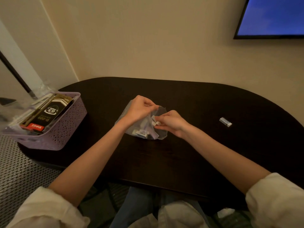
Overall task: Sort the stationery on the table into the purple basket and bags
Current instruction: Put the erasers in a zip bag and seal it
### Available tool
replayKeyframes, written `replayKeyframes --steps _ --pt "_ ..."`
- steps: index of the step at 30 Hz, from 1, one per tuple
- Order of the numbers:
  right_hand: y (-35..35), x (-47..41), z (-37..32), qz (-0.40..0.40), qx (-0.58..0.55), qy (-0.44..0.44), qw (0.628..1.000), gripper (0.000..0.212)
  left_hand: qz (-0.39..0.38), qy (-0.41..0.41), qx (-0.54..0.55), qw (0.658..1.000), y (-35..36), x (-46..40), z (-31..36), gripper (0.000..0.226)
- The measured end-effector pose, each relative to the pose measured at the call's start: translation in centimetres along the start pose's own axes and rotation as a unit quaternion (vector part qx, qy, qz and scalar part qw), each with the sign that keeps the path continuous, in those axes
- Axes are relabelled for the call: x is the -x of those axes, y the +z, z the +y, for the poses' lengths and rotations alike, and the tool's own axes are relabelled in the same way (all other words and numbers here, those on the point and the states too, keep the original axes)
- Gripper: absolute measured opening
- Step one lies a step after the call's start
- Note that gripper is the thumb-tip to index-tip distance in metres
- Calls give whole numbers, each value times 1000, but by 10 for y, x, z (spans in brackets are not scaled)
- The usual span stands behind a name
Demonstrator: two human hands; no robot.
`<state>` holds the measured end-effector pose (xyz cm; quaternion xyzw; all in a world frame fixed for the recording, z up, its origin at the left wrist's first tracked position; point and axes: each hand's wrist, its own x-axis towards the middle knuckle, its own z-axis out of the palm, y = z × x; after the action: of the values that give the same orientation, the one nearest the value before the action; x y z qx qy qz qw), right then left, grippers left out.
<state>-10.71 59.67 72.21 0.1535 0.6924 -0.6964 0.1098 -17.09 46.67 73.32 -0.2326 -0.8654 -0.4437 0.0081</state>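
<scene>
Right hand [171,123], pinching a small white eraser [156,122], sits just right of the clear plastic bag [162,129] mouth my left hand [139,109] pinches open.

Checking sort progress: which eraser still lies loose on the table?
The white eraser at the right, alone on the dark table; another is pinched in the right hand, others sit inside the clear bag.

My dark oval bench [189,158] pushed against a plain cream wall [148,38], wall-mounted screen [273,15] glowing blue at my upper right, woven grey floor [18,171] at my left, dim warm light
</scene>
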Motion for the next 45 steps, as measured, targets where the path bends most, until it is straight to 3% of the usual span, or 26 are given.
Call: replayKeyframes --steps 6,9,11,14,16,20,25,28,32,34,37,39,42,45 --pt "-6 2 -2 -9 33 -8 999 22 9 -4 -1 1000 2 -1 0 13" --pt "-23 4 -2 38 48 -42 997 18 13 -6 1 1000 3 0 1 13" --pt "-40 2 1 110 76 -73 988 16 13 -12 8 1000 4 1 2 15" --pt "-75 -10 12 236 154 -96 955 20 14 -22 19 999 7 0 3 15" --pt "-101 -17 22 288 239 -65 925 28 13 -25 22 999 11 -2 4 15" --pt "-133 -19 47 385 458 -36 801 52 7 -19 27 999 16 -2 5 13" --pt "-146 -15 60 419 456 36 784 46 6 -17 28 999 17 -2 6 13" --pt "-143 -15 58 412 468 6 782 38 7 -18 25 999 15 -1 6 11" --pt "-121 -17 49 310 330 -67 889 38 6 -18 17 1000 12 0 6 11" --pt "-94 -7 39 278 254 -147 915 35 4 -17 21 1000 10 1 7 12" --pt "-57 13 26 210 194 -294 912 27 -1 -15 30 999 8 1 8 14" --pt "-39 18 24 150 213 -354 898 21 -2 -10 26 1000 7 0 7 16" --pt "-18 8 29 128 288 -396 862 15 -3 -9 26 1000 6 1 7 15" --pt "-5 -4 37 113 289 -395 865 14 -3 -4 24 1000 4 3 6 14"
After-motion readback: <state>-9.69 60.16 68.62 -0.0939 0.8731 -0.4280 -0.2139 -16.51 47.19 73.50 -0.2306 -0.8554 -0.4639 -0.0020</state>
